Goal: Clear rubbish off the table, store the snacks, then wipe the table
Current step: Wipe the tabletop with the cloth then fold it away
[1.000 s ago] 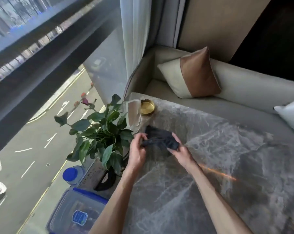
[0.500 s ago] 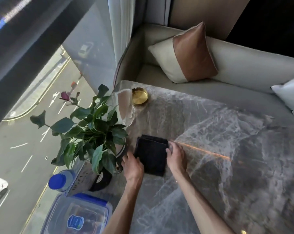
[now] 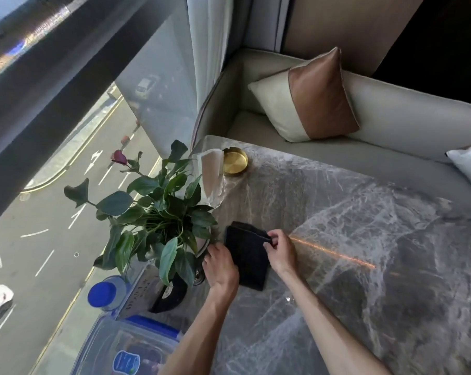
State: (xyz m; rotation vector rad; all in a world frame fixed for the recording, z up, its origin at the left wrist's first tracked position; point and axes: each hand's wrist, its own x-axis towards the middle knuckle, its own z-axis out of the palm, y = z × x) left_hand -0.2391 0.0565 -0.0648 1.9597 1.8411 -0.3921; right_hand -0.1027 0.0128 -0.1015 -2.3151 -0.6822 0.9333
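A dark folded cloth (image 3: 246, 255) lies flat on the grey marble table (image 3: 350, 239), close to its left edge. My left hand (image 3: 220, 269) rests on the cloth's left side, fingers pressed against its edge. My right hand (image 3: 280, 250) pinches the cloth's upper right corner between thumb and fingers and lifts that fold slightly. A clear plastic storage box with a blue lid rim (image 3: 126, 345) stands at the near left corner of the table.
A potted green plant (image 3: 158, 212) crowds the cloth's left side. A wine glass (image 3: 212, 180) and a gold dish (image 3: 235, 161) stand beyond it. A blue-capped bottle (image 3: 104, 292) and a sign stand by the window. A sofa with cushions (image 3: 310, 96) lines the far side.
The cloth, held up between both hands a second ago, now lies flat and folded on the table. My right hand has shifted to pinch its upper right corner.
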